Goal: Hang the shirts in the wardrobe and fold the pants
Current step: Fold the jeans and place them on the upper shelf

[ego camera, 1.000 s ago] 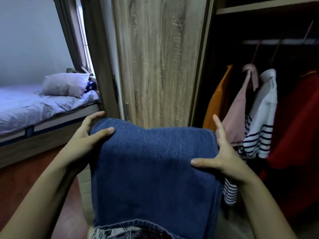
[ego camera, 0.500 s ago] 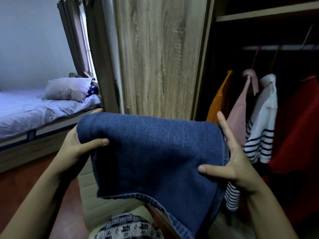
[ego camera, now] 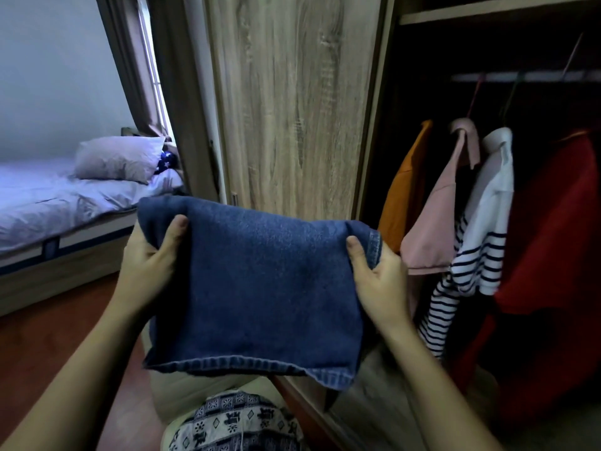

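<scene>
Folded blue denim pants (ego camera: 260,288) hang in the air in front of me, hem edge at the bottom. My left hand (ego camera: 149,255) grips their upper left corner, thumb on the front. My right hand (ego camera: 377,275) grips the upper right edge, thumb over the denim. In the open wardrobe (ego camera: 383,125) on the right, an orange shirt (ego camera: 403,190), a pink shirt (ego camera: 439,222), a white striped shirt (ego camera: 484,242) and a red garment (ego camera: 553,239) hang from a rail (ego camera: 520,76).
A wood-grain wardrobe door (ego camera: 292,109) stands straight ahead. A bed (ego camera: 48,203) with a pillow (ego camera: 117,157) lies at the left, under a curtained window (ego camera: 146,76). Patterned fabric (ego camera: 227,421) shows at the bottom. Red-brown floor (ego camera: 48,336) spreads at the lower left.
Both hands went from flat against the sides of the denim to gripping its upper corners. The pants were lifted and now hang as a shorter folded panel.
</scene>
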